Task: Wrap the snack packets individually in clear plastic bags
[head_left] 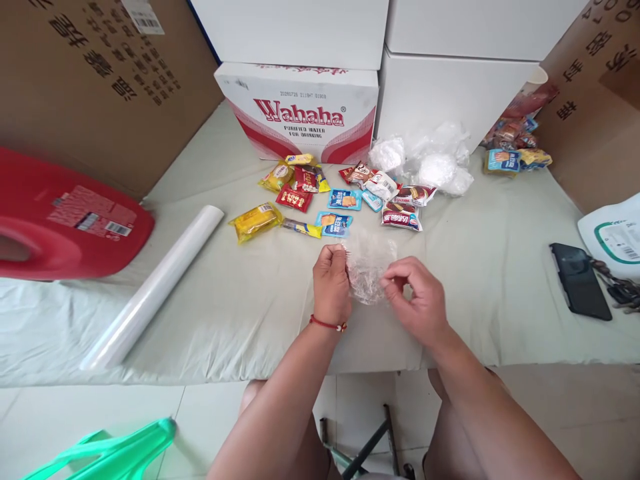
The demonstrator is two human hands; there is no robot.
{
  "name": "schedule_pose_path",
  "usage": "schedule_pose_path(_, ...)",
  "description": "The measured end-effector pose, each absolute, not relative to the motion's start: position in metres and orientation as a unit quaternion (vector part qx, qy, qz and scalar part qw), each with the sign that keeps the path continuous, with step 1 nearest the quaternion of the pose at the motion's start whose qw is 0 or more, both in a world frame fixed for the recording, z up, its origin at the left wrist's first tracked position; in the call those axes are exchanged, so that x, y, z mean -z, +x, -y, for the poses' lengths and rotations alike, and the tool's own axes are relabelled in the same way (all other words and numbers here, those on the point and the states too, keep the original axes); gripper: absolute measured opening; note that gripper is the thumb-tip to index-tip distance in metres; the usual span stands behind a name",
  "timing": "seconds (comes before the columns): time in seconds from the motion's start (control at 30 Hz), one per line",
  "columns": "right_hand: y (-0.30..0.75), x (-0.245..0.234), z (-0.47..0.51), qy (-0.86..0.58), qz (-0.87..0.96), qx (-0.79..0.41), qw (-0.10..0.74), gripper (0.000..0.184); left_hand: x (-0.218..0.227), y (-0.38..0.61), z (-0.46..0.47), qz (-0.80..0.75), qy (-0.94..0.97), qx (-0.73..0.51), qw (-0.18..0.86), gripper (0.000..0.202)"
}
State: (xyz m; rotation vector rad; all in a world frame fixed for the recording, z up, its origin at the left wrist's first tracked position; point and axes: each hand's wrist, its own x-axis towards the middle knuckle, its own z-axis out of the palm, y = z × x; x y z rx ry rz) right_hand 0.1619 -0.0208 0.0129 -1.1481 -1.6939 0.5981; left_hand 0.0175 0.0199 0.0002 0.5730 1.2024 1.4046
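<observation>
A thin, clear plastic bag (369, 270) stretches between my two hands above the front part of the table. My left hand (332, 280), with a red string bracelet at the wrist, is closed on the bag's left side. My right hand (416, 293) pinches its right edge between thumb and fingertips. Just beyond lie wrapped snacks: a blue packet (334, 224), a yellow-wrapped cake (256, 222), a red packet (294, 198) and a purple-and-white packet (401, 217), among several others.
Crumpled clear bags (440, 163) lie behind the snacks, before a white Wahaba-style carton (305, 113) printed "Wahaha". A plastic film roll (155, 287) and red jug (70, 220) stand left. A phone (580, 280), keys (623, 290) and white bottle (615, 233) lie right.
</observation>
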Motion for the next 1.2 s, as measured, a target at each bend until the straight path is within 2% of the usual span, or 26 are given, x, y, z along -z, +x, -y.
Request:
schedule_pose_path(0.03,0.158,-0.012,0.022,-0.447,0.732,-0.228,0.461,0.005,-0.001,0.018,-0.020,-0.512,0.248,-0.592,0.571,0.028)
schedule_pose_path(0.17,0.152,-0.004,0.022,-0.421,0.805,-0.166,0.383,0.034,-0.006,0.018,-0.019,-0.508,0.256,-0.572,0.591,0.024)
schedule_pose_path(0.27,0.155,-0.001,0.020,-0.438,0.803,-0.152,0.374,0.024,-0.007,0.018,-0.021,-0.506,0.256,-0.562,0.602,0.027)
schedule_pose_path(0.37,0.160,-0.005,0.018,-0.447,0.785,-0.198,0.380,0.014,-0.009,0.017,-0.022,-0.494,0.248,-0.563,0.614,0.031)
schedule_pose_path(0.53,0.163,-0.010,0.017,-0.536,0.670,-0.290,0.423,0.013,-0.012,0.012,-0.019,-0.470,0.204,-0.535,0.672,0.036)
schedule_pose_path(0.7,0.167,-0.009,0.016,-0.573,0.514,-0.428,0.473,0.019,-0.012,0.011,-0.011,-0.438,0.298,-0.476,0.702,0.021)
schedule_pose_path(0.93,0.165,-0.009,0.014,-0.520,0.487,-0.499,0.493,0.020,-0.010,0.016,-0.006,-0.446,0.436,-0.492,0.608,0.033)
schedule_pose_path(1.07,0.164,-0.009,0.014,-0.512,0.483,-0.525,0.479,0.019,-0.006,0.015,-0.008,-0.467,0.459,-0.500,0.567,0.018)
schedule_pose_path(1.2,0.163,-0.009,0.012,-0.511,0.476,-0.528,0.483,0.019,-0.004,0.013,-0.007,-0.466,0.450,-0.498,0.576,0.019)
